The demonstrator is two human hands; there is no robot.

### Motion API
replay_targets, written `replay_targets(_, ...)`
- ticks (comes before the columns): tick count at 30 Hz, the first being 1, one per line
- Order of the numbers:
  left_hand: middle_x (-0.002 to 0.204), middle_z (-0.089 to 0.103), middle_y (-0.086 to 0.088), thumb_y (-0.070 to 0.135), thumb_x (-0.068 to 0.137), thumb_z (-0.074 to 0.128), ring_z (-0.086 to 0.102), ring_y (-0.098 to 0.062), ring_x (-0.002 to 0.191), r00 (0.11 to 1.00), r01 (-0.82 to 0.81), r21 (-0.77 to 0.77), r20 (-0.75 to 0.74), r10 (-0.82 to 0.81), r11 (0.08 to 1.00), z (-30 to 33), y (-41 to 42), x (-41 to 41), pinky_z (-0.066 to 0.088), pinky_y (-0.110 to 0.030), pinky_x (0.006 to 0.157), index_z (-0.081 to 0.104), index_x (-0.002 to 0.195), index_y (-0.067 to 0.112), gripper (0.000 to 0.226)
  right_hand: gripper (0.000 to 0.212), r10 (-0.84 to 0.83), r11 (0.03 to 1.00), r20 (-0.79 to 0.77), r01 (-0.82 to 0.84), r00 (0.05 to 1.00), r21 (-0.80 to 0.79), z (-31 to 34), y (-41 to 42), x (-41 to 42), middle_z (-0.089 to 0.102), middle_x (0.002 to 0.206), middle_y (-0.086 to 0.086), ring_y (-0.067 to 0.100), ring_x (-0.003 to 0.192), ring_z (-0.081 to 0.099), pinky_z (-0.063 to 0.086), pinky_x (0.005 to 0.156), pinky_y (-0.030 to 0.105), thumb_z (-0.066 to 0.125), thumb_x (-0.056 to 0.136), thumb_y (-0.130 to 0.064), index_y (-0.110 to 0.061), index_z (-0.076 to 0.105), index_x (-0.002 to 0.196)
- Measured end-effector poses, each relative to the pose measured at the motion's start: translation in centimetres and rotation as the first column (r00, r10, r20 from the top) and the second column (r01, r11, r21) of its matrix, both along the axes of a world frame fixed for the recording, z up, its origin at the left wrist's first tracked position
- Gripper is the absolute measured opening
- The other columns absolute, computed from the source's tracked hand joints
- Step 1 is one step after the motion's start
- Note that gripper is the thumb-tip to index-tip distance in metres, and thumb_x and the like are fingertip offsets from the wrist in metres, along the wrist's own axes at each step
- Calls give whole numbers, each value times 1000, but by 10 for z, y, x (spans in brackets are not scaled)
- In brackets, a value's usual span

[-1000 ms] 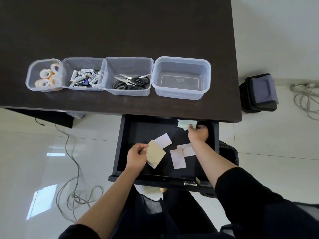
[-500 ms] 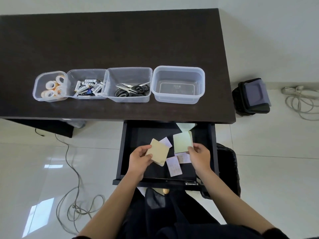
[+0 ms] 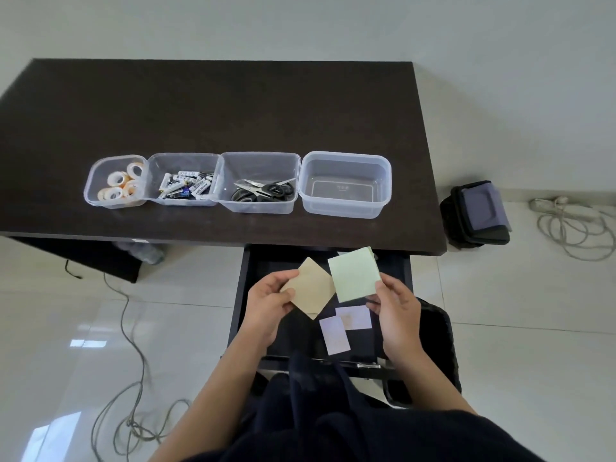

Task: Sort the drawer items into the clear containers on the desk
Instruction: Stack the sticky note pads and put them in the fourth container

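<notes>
Partly, tan pad [image 3: 313, 290] and hands hide the drawer [image 3: 240, 305] floor.

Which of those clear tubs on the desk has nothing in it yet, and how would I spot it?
Look at the dark desk and the row of four clear containers near its front edge. The empty container is the right end of that row, above the open drawer. Its neighbours hold scissors, batteries and tape rolls; it shows only its bare bottom.

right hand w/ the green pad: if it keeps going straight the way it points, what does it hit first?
Probably the desk's front edge above the drawer, unless the right hand rises; depth is unclear. Beyond lies the empty container.
</notes>
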State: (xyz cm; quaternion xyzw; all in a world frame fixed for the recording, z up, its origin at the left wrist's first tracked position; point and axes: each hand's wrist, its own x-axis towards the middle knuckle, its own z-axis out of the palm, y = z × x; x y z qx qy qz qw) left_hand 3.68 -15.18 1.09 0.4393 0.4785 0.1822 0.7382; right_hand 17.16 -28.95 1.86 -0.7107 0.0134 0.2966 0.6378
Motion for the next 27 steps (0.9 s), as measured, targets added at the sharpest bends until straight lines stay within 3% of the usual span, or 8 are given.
replay_targets(5,91,69,-4,-19,86,41,59,-22,87,1000,17,76,21,-18,997,10,16,-1,46,-36,72,67,87,10,39,22,25,1000,15,-25,1000,3,3,6,4,70,92,3,14,77,63,51,69,30,49,96,-11,-23,68,98)
replay_targets(9,87,69,-1,-18,86,43,60,-20,85,984,165,134,48,-173,977,22,22,8,47,-33,70,68,84,12,39,22,103,994,-15,-102,995,25,5,10,-1,69,91,3,12,71,60,52,66,29,51,95,-8,-20,69,97)
replay_targets(15,95,66,7,-6,89,51,58,-13,85,961,270,324,-156,-231,907,25,15,29,49,-23,72,69,90,24,35,26,175,980,-159,-156,972,126,6,17,-7,62,74,8,15,64,55,52,64,32,45,97,-1,-11,69,93)
replay_targets(18,99,64,12,4,86,61,59,-10,89,937,334,422,-247,-247,843,23,14,28,51,-24,75,66,93,29,26,26,196,973,-185,-167,963,160,5,18,-4,61,78,13,18,65,54,51,61,31,43,96,0,-8,68,94)
replay_targets(24,102,63,11,12,84,64,60,-14,90,945,310,498,-253,-206,810,20,10,29,51,-27,69,63,95,32,23,25,245,956,-242,-192,939,223,8,21,-6,65,86,11,19,72,57,53,64,30,40,97,-1,-3,64,106)
replay_targets(27,103,63,13,12,86,64,56,-6,86,946,301,527,-272,-177,795,23,7,30,43,-11,66,65,101,26,22,28,259,956,-213,-218,942,198,9,21,-5,67,84,6,20,71,59,55,67,34,41,98,-4,-12,64,111)
